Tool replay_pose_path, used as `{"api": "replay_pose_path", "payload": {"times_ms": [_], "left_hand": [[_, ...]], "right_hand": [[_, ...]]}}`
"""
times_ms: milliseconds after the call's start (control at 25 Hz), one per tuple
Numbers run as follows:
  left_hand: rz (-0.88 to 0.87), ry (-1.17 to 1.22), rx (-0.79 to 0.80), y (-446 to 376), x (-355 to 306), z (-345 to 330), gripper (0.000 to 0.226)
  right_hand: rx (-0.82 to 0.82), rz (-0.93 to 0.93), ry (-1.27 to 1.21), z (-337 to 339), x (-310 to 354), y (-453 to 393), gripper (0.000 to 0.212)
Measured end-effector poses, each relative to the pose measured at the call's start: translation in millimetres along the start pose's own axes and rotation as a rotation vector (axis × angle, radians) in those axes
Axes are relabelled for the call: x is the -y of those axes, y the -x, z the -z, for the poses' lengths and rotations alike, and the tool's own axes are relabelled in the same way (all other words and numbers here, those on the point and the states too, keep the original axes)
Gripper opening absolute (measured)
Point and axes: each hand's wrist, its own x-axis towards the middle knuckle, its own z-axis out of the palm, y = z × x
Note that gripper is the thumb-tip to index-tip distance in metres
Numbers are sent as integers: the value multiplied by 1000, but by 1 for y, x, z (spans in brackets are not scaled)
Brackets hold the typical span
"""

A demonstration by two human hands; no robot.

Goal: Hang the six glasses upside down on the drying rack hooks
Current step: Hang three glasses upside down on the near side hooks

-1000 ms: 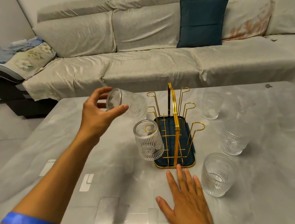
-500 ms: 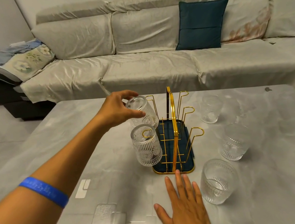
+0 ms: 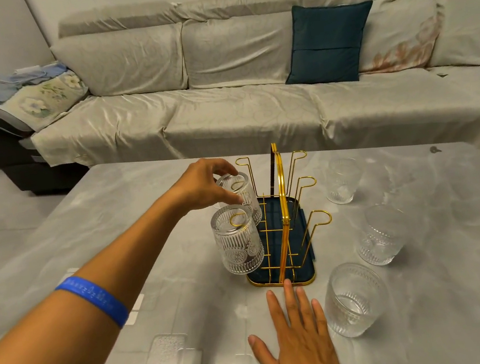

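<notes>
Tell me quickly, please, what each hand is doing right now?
Left hand: closed on an upturned glass at the rack.
Right hand: open, flat on the table, holding nothing.

The left hand [image 3: 202, 183] grips an inverted glass [image 3: 242, 195] over the middle left hook of the drying rack [image 3: 280, 225]. Just nearer than that grip a second glass [image 3: 238, 241] hangs inverted; a bare hook stands just beyond it. Right of the grip, past the rack, three glasses [image 3: 342, 180] [image 3: 380, 235] [image 3: 353, 299] stand on the table [image 3: 457, 291], and the right hand [image 3: 298, 347] lies flat nearer than the rack.
</notes>
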Motion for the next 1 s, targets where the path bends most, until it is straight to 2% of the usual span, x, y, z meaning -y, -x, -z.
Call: {"api": "replay_pose_path", "payload": {"times_ms": [280,440,520,640,720,920,1000], "left_hand": [[-60,-72,76,-5,1,1,52],[-30,59,142,11,20,9,61],[66,161,71,24,43,11,61],[284,263,-209,37,81,0,56],[407,303,-315,32,96,-16,61],[396,337,-308,-21,113,-59,96],[366,360,-297,-43,114,-72,94]], "right_hand": [[-33,9,-6,-5,-2,-3,83],[-48,4,1,-5,-3,-3,84],[-29,10,8,-2,-2,-3,83],[-48,38,20,-5,-2,-3,83],[-112,65,24,-12,-5,-5,83],[-229,116,179,-43,-18,-12,90],[-269,187,322,-55,-26,-13,77]]}}
